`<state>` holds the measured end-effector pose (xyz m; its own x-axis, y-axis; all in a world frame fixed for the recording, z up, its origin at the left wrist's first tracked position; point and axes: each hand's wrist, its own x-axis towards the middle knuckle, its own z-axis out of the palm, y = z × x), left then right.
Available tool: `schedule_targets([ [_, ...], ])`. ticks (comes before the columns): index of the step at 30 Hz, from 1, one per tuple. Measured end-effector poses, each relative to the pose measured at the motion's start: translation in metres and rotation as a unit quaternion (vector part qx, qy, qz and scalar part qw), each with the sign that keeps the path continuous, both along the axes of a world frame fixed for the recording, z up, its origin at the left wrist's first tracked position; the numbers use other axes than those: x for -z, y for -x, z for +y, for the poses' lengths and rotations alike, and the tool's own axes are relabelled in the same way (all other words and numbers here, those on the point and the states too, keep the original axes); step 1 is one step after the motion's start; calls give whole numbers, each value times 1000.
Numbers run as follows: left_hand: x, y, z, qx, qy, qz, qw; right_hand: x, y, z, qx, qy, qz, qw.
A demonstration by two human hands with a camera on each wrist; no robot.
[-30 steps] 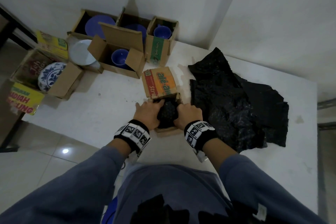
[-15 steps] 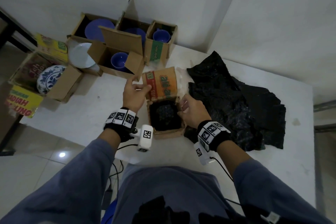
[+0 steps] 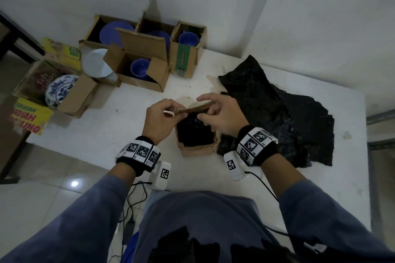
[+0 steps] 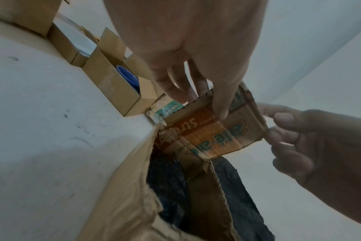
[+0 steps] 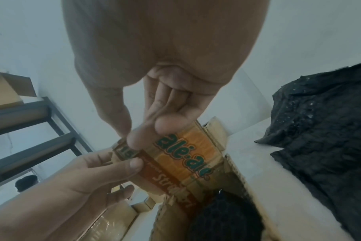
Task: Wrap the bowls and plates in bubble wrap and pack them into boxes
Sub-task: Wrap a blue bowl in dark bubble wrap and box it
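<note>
A small cardboard box [image 3: 197, 149] stands at the table's near edge with a bundle in black bubble wrap [image 3: 193, 134] inside. Its orange printed lid flap [image 3: 195, 109] is raised above the opening. My left hand [image 3: 161, 116] pinches the flap's left corner, thumb on the printed face [image 4: 220, 104]. My right hand [image 3: 220, 115] pinches the right side of the flap [image 5: 175, 156] between thumb and fingers. The wrapped bundle [image 5: 223, 218] shows under the flap.
A heap of black bubble wrap [image 3: 284, 113] lies right of the box. Open boxes at the back left hold a blue bowl [image 3: 140, 67], a blue cup [image 3: 188, 38], blue plates [image 3: 113, 32], a white plate [image 3: 96, 63] and a patterned plate [image 3: 59, 89]. A metal shelf [image 5: 31, 130] stands left.
Both hands left the wrapped bundle they pressed into the box. They took hold of the lid flap, which lay open away from me, and swung it up over the opening.
</note>
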<state>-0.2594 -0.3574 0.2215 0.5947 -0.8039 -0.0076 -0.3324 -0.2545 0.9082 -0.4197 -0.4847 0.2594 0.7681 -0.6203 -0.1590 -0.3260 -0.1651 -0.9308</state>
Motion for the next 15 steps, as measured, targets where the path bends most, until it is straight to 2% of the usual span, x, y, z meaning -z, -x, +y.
schedule_targets([
  [5,6,5,6,11,13,-41,999,4,8,15,11,-87,-28,996],
  [9,11,7,13,49,21,-89,995,5,10,29,102,-186,-37,976],
  [11,14,8,19,80,17,-116,990,11,12,37,141,-197,-25,970],
  [15,24,12,33,131,11,-137,982,25,21,55,168,-226,-9,959],
])
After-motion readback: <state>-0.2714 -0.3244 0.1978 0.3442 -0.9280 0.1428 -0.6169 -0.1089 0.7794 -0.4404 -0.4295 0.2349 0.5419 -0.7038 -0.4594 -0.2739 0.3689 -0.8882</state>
